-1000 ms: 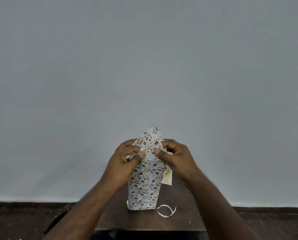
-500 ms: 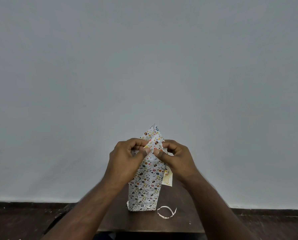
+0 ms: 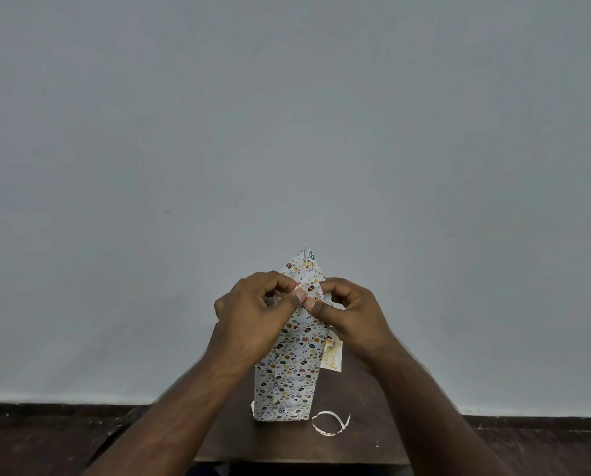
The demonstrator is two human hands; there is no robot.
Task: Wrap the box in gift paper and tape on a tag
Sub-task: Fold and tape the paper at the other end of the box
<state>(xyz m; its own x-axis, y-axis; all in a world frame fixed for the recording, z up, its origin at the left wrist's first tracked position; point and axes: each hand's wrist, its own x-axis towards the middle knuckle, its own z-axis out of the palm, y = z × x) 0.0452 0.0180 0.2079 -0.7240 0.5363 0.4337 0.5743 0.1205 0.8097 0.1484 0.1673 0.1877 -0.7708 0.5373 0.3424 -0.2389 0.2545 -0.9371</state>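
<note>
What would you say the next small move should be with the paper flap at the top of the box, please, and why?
Probably fold the pointed flap down flat against the box and press it. Both the left hand and the right hand pinch the paper just below that point, which stands upright and loose, so the top end is not yet closed.

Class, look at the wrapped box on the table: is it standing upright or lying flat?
Upright. The wrapped box stands on its bottom end on the table, its paper peak pointing up, pinched by both hands.
</note>
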